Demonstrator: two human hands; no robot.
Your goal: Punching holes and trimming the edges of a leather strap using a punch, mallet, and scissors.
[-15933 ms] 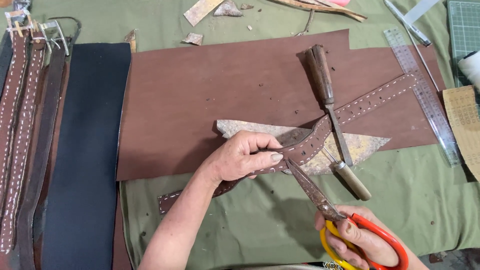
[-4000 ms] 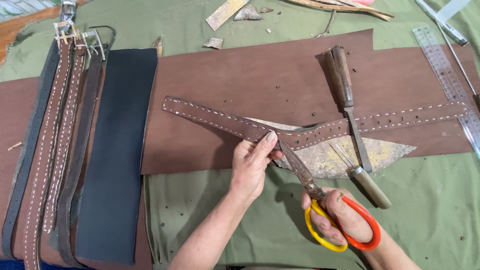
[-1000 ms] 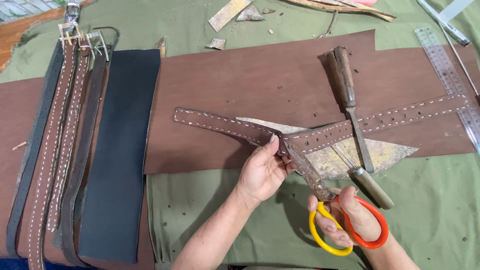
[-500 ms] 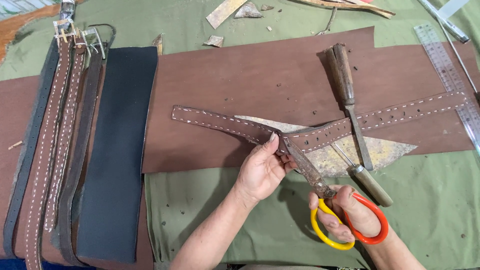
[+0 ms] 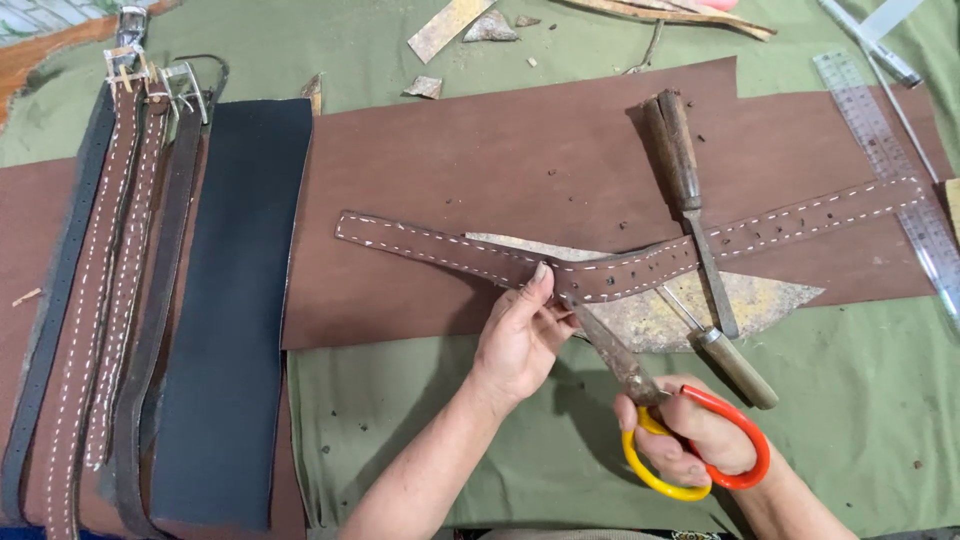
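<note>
A green cloth (image 5: 420,420) covers the bench, with a large brown leather sheet (image 5: 480,150) on it. Across that sheet lies the stitched strap (image 5: 620,270), pinched by the left hand (image 5: 520,335). The right hand (image 5: 690,435) grips scissors (image 5: 640,380), blades seemingly at the strap's edge.

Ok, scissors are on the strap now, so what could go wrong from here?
The left hand pinches the stitched brown strap right beside the scissors blades, so its fingers could get nicked. The cut could also sever the white stitching along the edge. The chisel lying across the strap may shift.
</note>
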